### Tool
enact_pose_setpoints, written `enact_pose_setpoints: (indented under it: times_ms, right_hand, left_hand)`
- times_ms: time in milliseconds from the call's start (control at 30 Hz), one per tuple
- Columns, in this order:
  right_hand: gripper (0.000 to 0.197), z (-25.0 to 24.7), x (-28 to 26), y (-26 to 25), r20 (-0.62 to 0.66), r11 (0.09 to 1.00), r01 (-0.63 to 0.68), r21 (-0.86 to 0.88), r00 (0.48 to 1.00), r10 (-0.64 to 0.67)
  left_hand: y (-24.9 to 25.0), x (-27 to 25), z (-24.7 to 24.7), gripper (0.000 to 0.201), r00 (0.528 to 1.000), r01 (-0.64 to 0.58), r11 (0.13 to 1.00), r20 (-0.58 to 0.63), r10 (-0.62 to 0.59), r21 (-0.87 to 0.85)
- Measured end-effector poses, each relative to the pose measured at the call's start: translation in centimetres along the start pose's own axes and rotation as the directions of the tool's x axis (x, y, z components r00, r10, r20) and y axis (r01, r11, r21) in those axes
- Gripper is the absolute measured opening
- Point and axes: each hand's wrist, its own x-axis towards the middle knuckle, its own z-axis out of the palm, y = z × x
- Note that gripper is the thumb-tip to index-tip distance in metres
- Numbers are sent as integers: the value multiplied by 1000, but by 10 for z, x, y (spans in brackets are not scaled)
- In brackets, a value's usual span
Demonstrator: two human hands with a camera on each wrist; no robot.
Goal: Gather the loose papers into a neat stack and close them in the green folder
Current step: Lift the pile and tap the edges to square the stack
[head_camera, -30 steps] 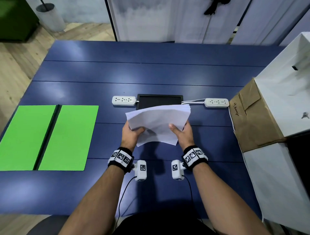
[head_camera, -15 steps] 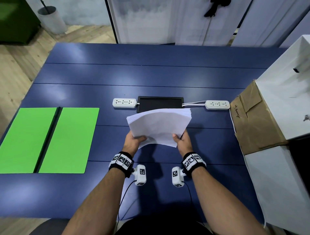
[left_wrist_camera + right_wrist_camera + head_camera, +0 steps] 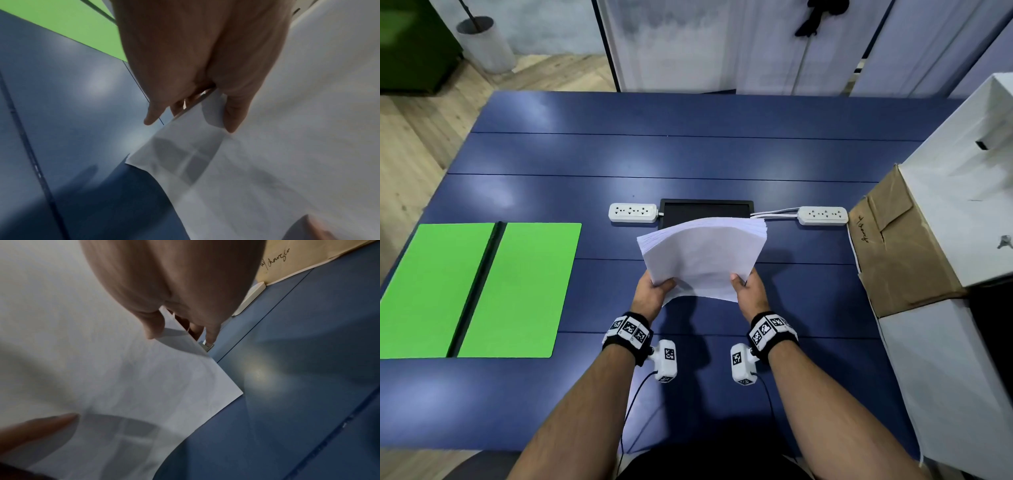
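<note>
A stack of white papers (image 3: pixel 702 255) is held up above the middle of the blue table (image 3: pixel 688 154), bowed upward, far edge fanned. My left hand (image 3: pixel 654 291) grips its near left side, thumb on top; in the left wrist view the hand (image 3: pixel 193 107) pinches the paper edge (image 3: pixel 257 162). My right hand (image 3: pixel 746 291) grips the near right side; in the right wrist view its thumb and fingers (image 3: pixel 174 331) pinch the sheet (image 3: pixel 102 369). The green folder (image 3: pixel 479 287) lies open and flat at the table's left, dark spine in the middle.
Two white power strips (image 3: pixel 632 212) (image 3: pixel 822 216) flank a black tray (image 3: pixel 705 210) just beyond the papers. A brown cardboard flap (image 3: pixel 893 246) and large white boxes (image 3: pixel 962 205) stand along the right edge. A grey bin (image 3: pixel 482 41) stands on the floor far left.
The crooked sheets have been squared into a more even stack. Both hands slid toward the near corners and the stack now bows upward.
</note>
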Motion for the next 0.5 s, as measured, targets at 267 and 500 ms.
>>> enact_pose_setpoints:
  times_ms: [267, 500]
  right_hand:
    - [38, -2, -8, -10, 18, 993, -11, 114, 1000, 9]
    - [37, -15, -41, -15, 164, 980, 7, 197, 986, -40]
  left_hand:
    - [5, -10, -6, 27, 997, -70, 986, 35, 65, 150]
    - [7, -56, -19, 34, 999, 36, 980, 42, -28, -196]
